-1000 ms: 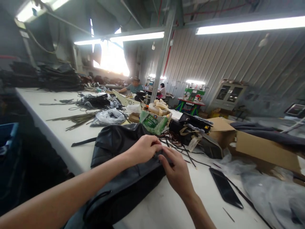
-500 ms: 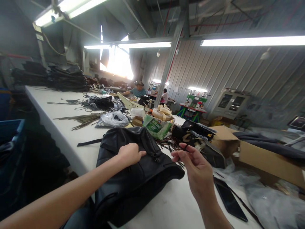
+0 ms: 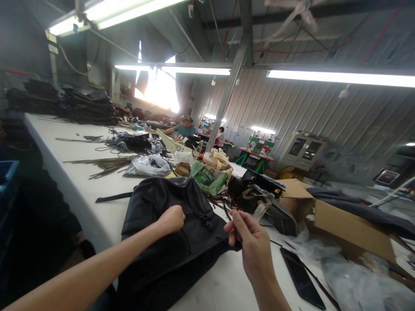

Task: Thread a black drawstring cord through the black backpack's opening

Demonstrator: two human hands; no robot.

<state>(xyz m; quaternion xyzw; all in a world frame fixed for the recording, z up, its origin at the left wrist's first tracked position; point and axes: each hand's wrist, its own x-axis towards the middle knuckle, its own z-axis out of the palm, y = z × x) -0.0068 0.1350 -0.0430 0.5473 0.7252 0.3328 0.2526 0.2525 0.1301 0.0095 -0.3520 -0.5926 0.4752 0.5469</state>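
Note:
A black leather bag (image 3: 168,242) lies on the white table (image 3: 81,181) in front of me, hanging partly over the near edge. My left hand (image 3: 171,219) is closed in a fist and grips the bag's upper surface. My right hand (image 3: 251,244) is raised just right of the bag, thumb and fingers pinched on a thin black cord (image 3: 231,214) that runs back toward a tangle of cords (image 3: 223,202) behind the bag.
Behind the bag stand a green bag with tape rolls (image 3: 210,172), a clear plastic bag (image 3: 147,165) and dark strips (image 3: 103,164). A cardboard box (image 3: 337,216) and a flat black piece (image 3: 301,278) lie to the right. Two people work far off.
My right hand left the bag's zipper area and rose to the right, pinching a thin cord. My left hand shifted onto the bag's top and closed into a fist.

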